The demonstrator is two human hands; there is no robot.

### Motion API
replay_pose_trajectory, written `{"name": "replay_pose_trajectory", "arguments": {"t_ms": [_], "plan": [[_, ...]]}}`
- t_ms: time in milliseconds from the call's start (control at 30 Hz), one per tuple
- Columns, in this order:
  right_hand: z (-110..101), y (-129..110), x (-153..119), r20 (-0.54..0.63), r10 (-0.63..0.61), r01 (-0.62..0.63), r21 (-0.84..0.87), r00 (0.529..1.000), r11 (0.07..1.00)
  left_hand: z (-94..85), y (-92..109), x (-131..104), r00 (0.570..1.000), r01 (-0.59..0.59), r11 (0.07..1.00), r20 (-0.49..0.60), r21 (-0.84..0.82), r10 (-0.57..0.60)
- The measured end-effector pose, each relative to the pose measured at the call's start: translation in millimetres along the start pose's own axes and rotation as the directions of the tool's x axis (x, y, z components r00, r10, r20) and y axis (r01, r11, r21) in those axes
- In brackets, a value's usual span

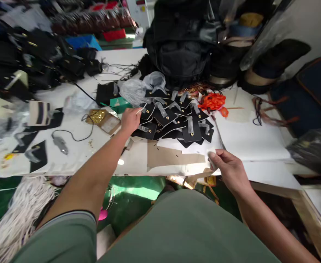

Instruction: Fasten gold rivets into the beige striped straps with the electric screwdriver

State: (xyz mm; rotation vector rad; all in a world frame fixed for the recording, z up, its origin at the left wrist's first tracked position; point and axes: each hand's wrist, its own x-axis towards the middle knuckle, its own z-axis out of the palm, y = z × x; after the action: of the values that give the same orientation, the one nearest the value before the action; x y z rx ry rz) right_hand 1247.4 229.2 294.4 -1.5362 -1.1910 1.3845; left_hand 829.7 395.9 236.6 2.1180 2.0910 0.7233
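Note:
My left hand [130, 121] is closed at the left edge of a pile of black flat pieces [164, 116]. A thin white stick [142, 109] pokes out from its fingers. The pieces carry small gold-coloured metal fittings, many wrapped in clear plastic strips. Over the table's front edge, to the right of the pile, my right hand [230, 168] pinches a small white piece [212, 156] between thumb and fingers; its exact kind is unclear. Beside my left hand lie a green box [119, 105] and a brown carton [109, 123] with gold bits in it.
A black backpack [182, 54] stands behind the pile, with orange string [213, 101] to its right. Rolls of material [275, 67] lie at the back right. A grey corded tool [60, 145] rests at left. Brown cardboard [166, 155] lies in front; white cords [20, 215] hang below.

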Motion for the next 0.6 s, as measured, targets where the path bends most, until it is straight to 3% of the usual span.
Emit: {"name": "replay_pose_trajectory", "arguments": {"t_ms": [167,267,367,433,500,600], "plan": [[-3,-10,9,0.199,-0.066,0.060,0.034,0.978,0.998,-34.1,40,-37,0.983,0.003,1.000,-0.183,-0.028,-0.008],[2,-20,19,0.307,-0.130,0.122,0.044,0.943,0.992,-53.0,85,-76,0.963,0.018,0.981,-0.261,-0.195,-0.069],[15,-33,27,0.414,-0.235,0.233,0.057,0.879,0.971,-66.2,138,-118,0.946,0.145,0.899,-0.209,-0.413,-0.248],[24,-39,30,0.497,-0.295,0.293,0.084,0.816,0.952,-70.0,172,-143,0.913,0.257,0.775,-0.117,-0.578,-0.390],[32,-42,31,0.568,-0.319,0.327,0.091,0.759,0.941,-70.5,201,-163,0.873,0.332,0.580,0.010,-0.744,-0.487],[37,-39,28,0.632,-0.314,0.360,0.058,0.709,0.931,-68.8,231,-184,0.856,0.338,0.337,0.138,-0.879,-0.497]]}}
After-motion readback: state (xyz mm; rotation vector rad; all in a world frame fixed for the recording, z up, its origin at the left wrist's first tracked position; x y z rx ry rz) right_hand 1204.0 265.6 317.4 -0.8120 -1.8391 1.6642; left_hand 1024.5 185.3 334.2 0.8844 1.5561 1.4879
